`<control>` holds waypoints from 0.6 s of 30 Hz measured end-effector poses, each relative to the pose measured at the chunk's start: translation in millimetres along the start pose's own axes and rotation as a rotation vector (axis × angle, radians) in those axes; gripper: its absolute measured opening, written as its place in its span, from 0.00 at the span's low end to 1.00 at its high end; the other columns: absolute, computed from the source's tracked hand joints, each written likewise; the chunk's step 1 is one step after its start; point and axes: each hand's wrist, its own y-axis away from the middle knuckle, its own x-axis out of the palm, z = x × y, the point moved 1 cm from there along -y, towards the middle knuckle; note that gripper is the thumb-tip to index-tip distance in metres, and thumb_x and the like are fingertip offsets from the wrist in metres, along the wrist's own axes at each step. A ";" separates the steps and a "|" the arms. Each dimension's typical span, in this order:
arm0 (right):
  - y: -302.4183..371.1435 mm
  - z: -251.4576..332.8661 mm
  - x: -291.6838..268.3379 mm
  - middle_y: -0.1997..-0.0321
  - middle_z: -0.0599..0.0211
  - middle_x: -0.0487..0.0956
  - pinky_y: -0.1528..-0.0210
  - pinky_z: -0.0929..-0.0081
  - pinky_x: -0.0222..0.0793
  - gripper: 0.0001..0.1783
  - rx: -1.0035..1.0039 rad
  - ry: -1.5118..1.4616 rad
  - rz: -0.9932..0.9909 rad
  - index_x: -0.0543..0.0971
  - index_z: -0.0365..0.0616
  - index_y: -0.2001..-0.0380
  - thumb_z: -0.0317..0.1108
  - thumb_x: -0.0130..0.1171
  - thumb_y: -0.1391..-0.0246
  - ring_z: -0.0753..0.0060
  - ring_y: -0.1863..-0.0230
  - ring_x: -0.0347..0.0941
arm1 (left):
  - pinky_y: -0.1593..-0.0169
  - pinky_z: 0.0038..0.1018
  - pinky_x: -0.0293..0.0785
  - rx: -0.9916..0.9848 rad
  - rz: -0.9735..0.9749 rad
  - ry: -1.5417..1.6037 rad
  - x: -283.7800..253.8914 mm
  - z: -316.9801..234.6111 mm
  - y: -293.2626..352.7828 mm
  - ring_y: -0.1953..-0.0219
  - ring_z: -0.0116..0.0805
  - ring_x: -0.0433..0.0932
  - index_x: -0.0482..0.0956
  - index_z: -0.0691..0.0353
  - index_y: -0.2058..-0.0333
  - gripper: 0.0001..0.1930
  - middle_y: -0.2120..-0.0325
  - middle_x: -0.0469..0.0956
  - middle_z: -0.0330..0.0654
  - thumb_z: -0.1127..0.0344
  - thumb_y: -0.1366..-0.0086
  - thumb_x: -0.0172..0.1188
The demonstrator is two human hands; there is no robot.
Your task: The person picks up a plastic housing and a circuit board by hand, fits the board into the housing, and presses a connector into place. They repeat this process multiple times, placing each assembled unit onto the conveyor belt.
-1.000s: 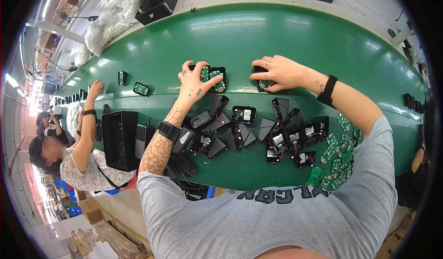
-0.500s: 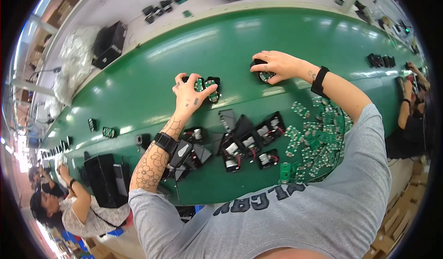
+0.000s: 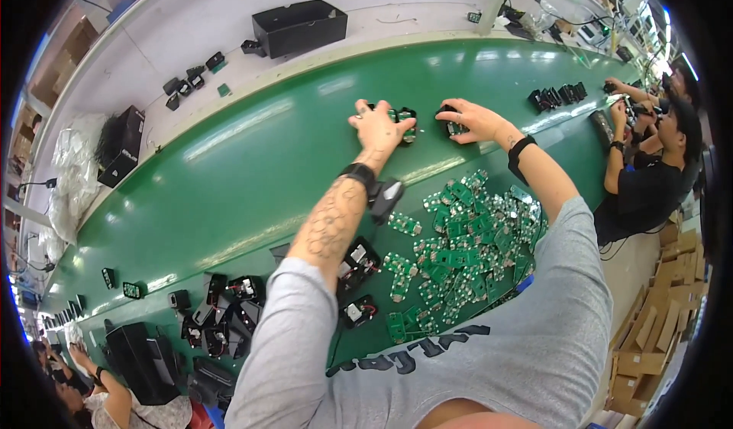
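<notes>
At the far side of the bench, my left hand [image 3: 378, 131] wraps its fingers and thumb around a small row of black housings [image 3: 409, 116] with green circuit boards in them. Its palm hides part of the row. A short gap to the right, my right hand [image 3: 479, 121] grips another black housing [image 3: 456, 129], its board showing between finger and thumb. Both hands rest low on the green surface [image 3: 305, 135]. Below them lies a wide heap of loose green circuit boards [image 3: 466, 238]. Open black housings with red wires [image 3: 359, 312] sit beside my left forearm.
More black housings [image 3: 217, 330] cluster at the lower left near a black bin [image 3: 137, 360]. Upright black units [image 3: 557, 97] stand in a row at the right, near co-workers [image 3: 657, 161]. A black box [image 3: 299, 28] sits on the back ledge. Cardboard [image 3: 657, 314] is stacked at the right.
The view has swung to the right, showing more of the co-workers there. My hands have come closer together, and each still grips its housings.
</notes>
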 end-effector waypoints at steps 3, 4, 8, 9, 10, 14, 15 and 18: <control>6.5 -2.6 0.5 0.38 0.53 0.66 0.38 0.58 0.65 0.36 0.025 -0.009 0.014 0.68 0.53 0.40 0.38 0.67 0.55 0.47 0.40 0.65 | 0.42 0.51 0.62 0.018 0.032 -0.068 37.4 -34.4 -13.5 0.44 0.67 0.59 0.79 0.55 0.52 0.37 0.43 0.59 0.61 0.36 0.56 0.70; 6.5 -1.5 1.7 0.37 0.54 0.66 0.38 0.58 0.64 0.37 0.035 -0.026 0.021 0.67 0.53 0.39 0.38 0.66 0.55 0.48 0.39 0.65 | 0.43 0.51 0.62 -0.004 0.060 -0.085 41.8 -41.8 -15.0 0.43 0.67 0.59 0.78 0.55 0.52 0.37 0.43 0.59 0.61 0.35 0.55 0.70; 8.5 -3.4 -0.6 0.34 0.56 0.64 0.38 0.57 0.63 0.42 0.045 0.014 -0.009 0.63 0.55 0.36 0.40 0.67 0.56 0.48 0.38 0.64 | 0.42 0.53 0.62 -0.021 0.138 0.019 35.6 -43.9 -20.5 0.43 0.69 0.60 0.76 0.54 0.49 0.40 0.41 0.57 0.61 0.30 0.53 0.66; 10.4 1.2 -0.6 0.32 0.55 0.63 0.37 0.56 0.63 0.44 0.080 -0.011 0.003 0.61 0.55 0.34 0.41 0.67 0.56 0.48 0.38 0.64 | 0.46 0.52 0.68 -0.038 0.170 0.031 31.0 -42.7 -16.7 0.43 0.68 0.61 0.75 0.53 0.46 0.41 0.40 0.57 0.62 0.30 0.51 0.63; 4.7 6.3 -5.6 0.31 0.55 0.61 0.37 0.56 0.62 0.46 0.101 -0.029 0.009 0.59 0.55 0.32 0.42 0.67 0.56 0.48 0.38 0.64 | 0.49 0.51 0.74 -0.058 0.184 0.041 23.3 -39.7 -17.0 0.42 0.68 0.63 0.73 0.52 0.43 0.42 0.40 0.57 0.62 0.29 0.49 0.61; 7.5 15.9 -15.2 0.30 0.54 0.60 0.32 0.55 0.55 0.52 0.151 -0.056 -0.009 0.54 0.50 0.31 0.46 0.69 0.57 0.47 0.32 0.58 | 0.70 0.34 0.85 -0.068 0.347 0.336 -10.9 -41.5 -25.2 0.49 0.54 0.76 0.63 0.53 0.36 0.39 0.39 0.60 0.58 0.34 0.38 0.51; 10.5 18.6 -18.5 0.30 0.56 0.61 0.31 0.56 0.54 0.50 0.158 -0.030 -0.045 0.55 0.52 0.31 0.49 0.67 0.54 0.51 0.32 0.59 | 0.69 0.36 0.85 -0.083 0.421 0.302 -24.4 -43.0 -26.2 0.49 0.53 0.76 0.63 0.54 0.35 0.38 0.39 0.61 0.57 0.35 0.37 0.50; 7.3 20.5 -21.5 0.30 0.55 0.60 0.31 0.56 0.53 0.50 0.181 -0.066 -0.094 0.55 0.49 0.31 0.46 0.68 0.55 0.48 0.32 0.58 | 0.66 0.38 0.85 -0.078 0.499 0.322 -44.5 -12.1 -42.5 0.46 0.51 0.74 0.61 0.53 0.35 0.35 0.37 0.63 0.51 0.39 0.34 0.46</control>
